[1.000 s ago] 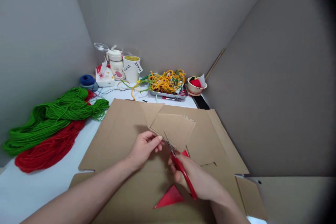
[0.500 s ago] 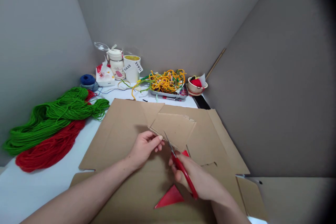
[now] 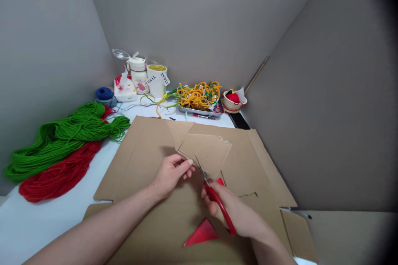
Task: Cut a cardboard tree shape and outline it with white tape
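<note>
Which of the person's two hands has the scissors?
The right hand: its fingers are wrapped around the red handles of the scissors. The left hand instead pinches the edge of the smaller cardboard piece.

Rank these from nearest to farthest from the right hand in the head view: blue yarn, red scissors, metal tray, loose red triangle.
1. Red scissors, held in the right hand.
2. Loose red triangle, just left of that hand, toward the person.
3. Metal tray, beyond the hands.
4. Blue yarn, far back left.
</note>
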Action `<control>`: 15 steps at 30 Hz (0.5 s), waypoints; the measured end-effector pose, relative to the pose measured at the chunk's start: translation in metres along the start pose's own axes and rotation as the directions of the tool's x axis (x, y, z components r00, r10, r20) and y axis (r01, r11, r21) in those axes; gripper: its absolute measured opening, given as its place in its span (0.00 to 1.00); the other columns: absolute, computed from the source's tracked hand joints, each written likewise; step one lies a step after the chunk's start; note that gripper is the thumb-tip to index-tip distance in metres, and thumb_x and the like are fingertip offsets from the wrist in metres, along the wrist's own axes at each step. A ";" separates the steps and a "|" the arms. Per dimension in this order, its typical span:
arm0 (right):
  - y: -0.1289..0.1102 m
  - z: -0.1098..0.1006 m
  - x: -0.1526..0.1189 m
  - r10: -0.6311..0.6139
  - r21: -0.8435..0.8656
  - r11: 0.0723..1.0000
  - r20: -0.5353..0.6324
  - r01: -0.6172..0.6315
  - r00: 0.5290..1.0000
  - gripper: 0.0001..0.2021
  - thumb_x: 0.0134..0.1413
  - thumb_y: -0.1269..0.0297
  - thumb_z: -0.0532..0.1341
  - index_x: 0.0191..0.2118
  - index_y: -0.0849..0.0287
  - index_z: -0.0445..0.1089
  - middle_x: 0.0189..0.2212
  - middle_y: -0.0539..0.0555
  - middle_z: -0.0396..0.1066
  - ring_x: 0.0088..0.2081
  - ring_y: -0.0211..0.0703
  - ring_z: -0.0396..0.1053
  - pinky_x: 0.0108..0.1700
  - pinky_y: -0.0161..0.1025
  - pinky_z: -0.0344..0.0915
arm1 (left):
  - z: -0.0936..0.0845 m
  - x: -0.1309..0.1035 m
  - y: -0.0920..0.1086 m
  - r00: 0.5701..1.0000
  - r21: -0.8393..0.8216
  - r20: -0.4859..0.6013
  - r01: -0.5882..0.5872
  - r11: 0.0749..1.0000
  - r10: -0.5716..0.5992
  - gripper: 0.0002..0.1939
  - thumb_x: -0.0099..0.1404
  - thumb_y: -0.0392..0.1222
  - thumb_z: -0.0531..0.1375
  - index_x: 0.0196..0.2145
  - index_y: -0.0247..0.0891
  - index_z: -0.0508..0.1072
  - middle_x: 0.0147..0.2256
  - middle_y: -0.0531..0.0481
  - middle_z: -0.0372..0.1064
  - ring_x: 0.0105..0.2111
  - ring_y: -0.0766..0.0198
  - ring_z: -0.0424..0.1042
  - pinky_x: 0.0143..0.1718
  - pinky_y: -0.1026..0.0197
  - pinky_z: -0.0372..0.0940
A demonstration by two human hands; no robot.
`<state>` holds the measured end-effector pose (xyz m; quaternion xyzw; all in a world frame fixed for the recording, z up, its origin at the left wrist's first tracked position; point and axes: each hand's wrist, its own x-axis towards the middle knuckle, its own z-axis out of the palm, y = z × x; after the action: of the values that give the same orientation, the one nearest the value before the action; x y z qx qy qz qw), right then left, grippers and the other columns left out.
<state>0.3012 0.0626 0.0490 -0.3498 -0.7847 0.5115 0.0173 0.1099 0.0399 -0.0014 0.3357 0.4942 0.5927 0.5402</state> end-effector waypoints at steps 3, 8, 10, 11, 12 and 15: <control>0.001 0.000 0.000 -0.008 -0.002 1.000 0.002 0.008 1.000 0.03 0.52 0.69 0.55 0.35 0.60 0.61 0.30 0.52 0.66 0.30 0.39 0.62 0.36 0.36 0.60 | 0.000 0.000 0.000 1.000 0.012 0.011 0.001 1.000 -0.001 0.10 0.58 0.43 0.62 0.24 0.34 0.73 0.23 0.51 0.72 0.20 0.73 0.64 0.20 0.69 0.56; 0.001 0.000 0.000 -0.022 0.015 1.000 0.015 0.022 1.000 0.03 0.54 0.68 0.54 0.36 0.60 0.61 0.31 0.52 0.66 0.31 0.39 0.63 0.37 0.36 0.60 | -0.001 0.000 -0.002 1.000 0.019 0.016 0.010 1.000 -0.010 0.10 0.58 0.44 0.61 0.24 0.34 0.73 0.22 0.51 0.71 0.20 0.73 0.64 0.21 0.69 0.57; -0.001 0.000 0.000 -0.023 0.006 1.000 0.018 0.023 1.000 0.03 0.53 0.68 0.55 0.35 0.60 0.61 0.31 0.52 0.66 0.31 0.39 0.62 0.36 0.36 0.60 | -0.001 0.000 -0.001 1.000 0.019 0.014 0.008 1.000 -0.008 0.10 0.58 0.44 0.61 0.25 0.34 0.73 0.22 0.51 0.71 0.20 0.73 0.64 0.21 0.69 0.57; -0.002 0.000 0.000 -0.026 0.003 1.000 0.017 0.026 1.000 0.03 0.53 0.68 0.55 0.35 0.60 0.61 0.31 0.52 0.66 0.31 0.39 0.62 0.36 0.36 0.60 | -0.001 0.000 -0.001 1.000 0.021 0.012 0.007 1.000 -0.007 0.10 0.58 0.43 0.61 0.25 0.34 0.73 0.22 0.51 0.71 0.20 0.73 0.64 0.21 0.69 0.57; -0.002 -0.001 -0.001 -0.029 0.003 1.000 0.014 0.029 0.999 0.03 0.54 0.68 0.55 0.35 0.60 0.60 0.31 0.53 0.65 0.31 0.39 0.62 0.37 0.36 0.60 | -0.001 0.000 -0.001 1.000 0.023 0.010 0.007 1.000 -0.007 0.10 0.58 0.43 0.61 0.24 0.34 0.73 0.22 0.51 0.71 0.20 0.73 0.64 0.21 0.69 0.56; -0.002 -0.001 0.000 -0.032 0.008 0.999 0.010 0.032 0.999 0.03 0.55 0.67 0.53 0.35 0.60 0.60 0.30 0.52 0.65 0.31 0.39 0.62 0.36 0.36 0.60 | -0.001 0.001 -0.001 1.000 0.023 0.014 0.010 1.000 -0.010 0.10 0.58 0.43 0.61 0.25 0.34 0.73 0.22 0.51 0.71 0.20 0.73 0.63 0.21 0.69 0.56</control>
<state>0.3010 0.0628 0.0510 -0.3345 -0.7881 0.5162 0.0229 0.1091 0.0402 -0.0024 0.3437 0.4988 0.5818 0.5429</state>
